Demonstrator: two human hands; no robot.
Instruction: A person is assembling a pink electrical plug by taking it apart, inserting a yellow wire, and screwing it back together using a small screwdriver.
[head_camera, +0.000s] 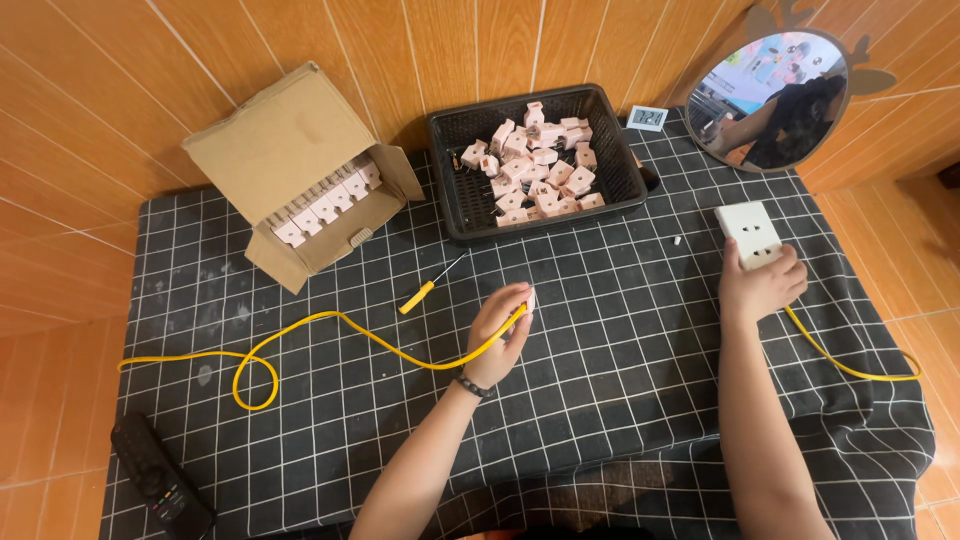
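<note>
A person's left hand closes its fingers around a small pale pink plug adapter and the end of a yellow cable, which loops away to the left across the black grid-patterned cloth on the table. The right hand grips the near end of a white socket block, its fingers wrapped around it; a second run of yellow cable trails from under that hand toward the right edge. The two hands sit well apart, so the step in hand looks like bringing adapter and socket together, and the likely next move calls for closing that gap and lining up the pins.

Just left of the left hand lies a yellow-handled screwdriver. At the far side, a black plastic basket holds a heap of matching adapters, and an open cardboard box shows a neat row of them. A round mirror and a small digital clock stand far right; a black remote control rests near left. Nothing lies between the hands.
</note>
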